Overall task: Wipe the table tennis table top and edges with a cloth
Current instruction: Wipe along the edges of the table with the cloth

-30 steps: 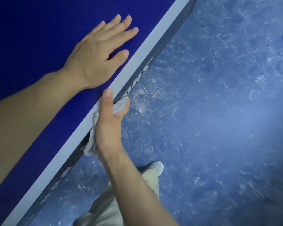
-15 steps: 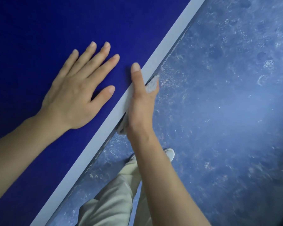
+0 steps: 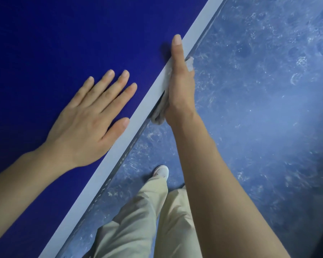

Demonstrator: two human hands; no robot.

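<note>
Now, step: edge wipe along the table tennis table (image 3: 82, 34) side
Right hand (image 3: 179, 86): thumb on the white border, fingers clamping the grey cloth (image 3: 159, 112) against the side edge
Left hand (image 3: 90, 120): flat, fingers straight, bracing on blue top; holds nothing
Next: probably slide along the rim, pressure steady

Under me the floor (image 3: 259, 108) fills the right of the frame, mottled blue with pale scuffs, brightest at mid right.
</note>
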